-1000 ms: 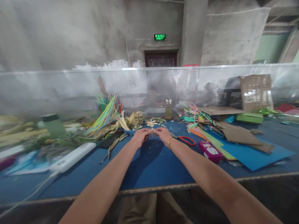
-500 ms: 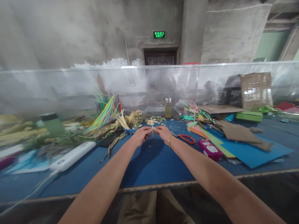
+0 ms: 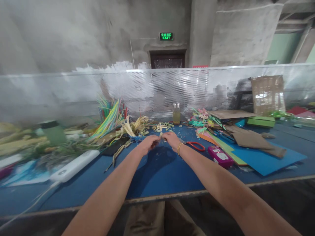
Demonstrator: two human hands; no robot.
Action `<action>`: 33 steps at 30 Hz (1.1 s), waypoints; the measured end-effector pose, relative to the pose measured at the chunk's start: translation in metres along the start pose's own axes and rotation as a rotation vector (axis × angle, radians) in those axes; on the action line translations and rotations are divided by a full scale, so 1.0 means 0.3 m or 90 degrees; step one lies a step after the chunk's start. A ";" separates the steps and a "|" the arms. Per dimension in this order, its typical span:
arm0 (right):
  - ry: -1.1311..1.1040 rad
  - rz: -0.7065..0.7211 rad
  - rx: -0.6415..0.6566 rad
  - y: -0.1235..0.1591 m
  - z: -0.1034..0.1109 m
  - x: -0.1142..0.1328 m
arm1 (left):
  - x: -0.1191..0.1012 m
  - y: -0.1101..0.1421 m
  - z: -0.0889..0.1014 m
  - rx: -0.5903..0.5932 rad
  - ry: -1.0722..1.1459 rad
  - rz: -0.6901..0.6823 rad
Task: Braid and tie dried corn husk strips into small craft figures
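My left hand [image 3: 150, 143] and my right hand [image 3: 172, 140], the right with a gold bracelet at its wrist, meet just above the blue tabletop. Between their pinched fingertips is a small pale piece [image 3: 161, 134], like dried husk or straw, too small to name exactly. The fingers partly cover it. Beyond the hands lie cream petal-like scraps [image 3: 161, 127] and a bunch of pale dried husk strips [image 3: 135, 126]. To the right of my right hand rest red-handled scissors [image 3: 197, 146], their blades partly hidden by that hand.
A white power strip [image 3: 75, 166] with a cable lies left. Behind it stands a green bottle [image 3: 52, 132] among dried stems. On the right are a purple box [image 3: 220, 157], blue paper [image 3: 265, 164] and cardboard [image 3: 254, 139]. A perforated metal screen [image 3: 137, 85] borders the table's back.
The fingers of my left hand have curled in slightly around the small pale piece, while my right hand stays almost in place. The whole view has shifted a little.
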State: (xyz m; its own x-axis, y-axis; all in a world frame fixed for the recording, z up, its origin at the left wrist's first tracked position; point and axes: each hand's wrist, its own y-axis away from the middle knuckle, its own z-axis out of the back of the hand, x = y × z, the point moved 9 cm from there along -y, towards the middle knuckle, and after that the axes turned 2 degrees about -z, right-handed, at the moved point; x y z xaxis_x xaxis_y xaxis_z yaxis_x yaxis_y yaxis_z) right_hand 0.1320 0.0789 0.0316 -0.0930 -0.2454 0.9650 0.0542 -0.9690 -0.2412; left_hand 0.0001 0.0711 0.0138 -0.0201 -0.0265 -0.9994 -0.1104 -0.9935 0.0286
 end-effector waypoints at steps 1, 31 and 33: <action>-0.002 -0.002 0.001 0.000 0.000 -0.002 | -0.001 -0.001 0.003 -0.007 0.008 0.001; 0.017 -0.047 0.062 0.022 -0.016 -0.015 | -0.048 -0.006 0.124 -0.166 0.222 -0.048; -0.011 -0.066 0.065 0.025 -0.023 -0.021 | -0.042 -0.009 0.115 -0.158 0.216 -0.046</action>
State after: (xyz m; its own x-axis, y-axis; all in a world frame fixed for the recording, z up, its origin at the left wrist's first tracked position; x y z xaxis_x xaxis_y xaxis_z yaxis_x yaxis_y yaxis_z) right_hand 0.1262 0.0730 0.0232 -0.0868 -0.1421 0.9860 0.1458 -0.9809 -0.1285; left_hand -0.0337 0.0780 0.0268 0.3122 0.0503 -0.9487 0.1435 -0.9896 -0.0053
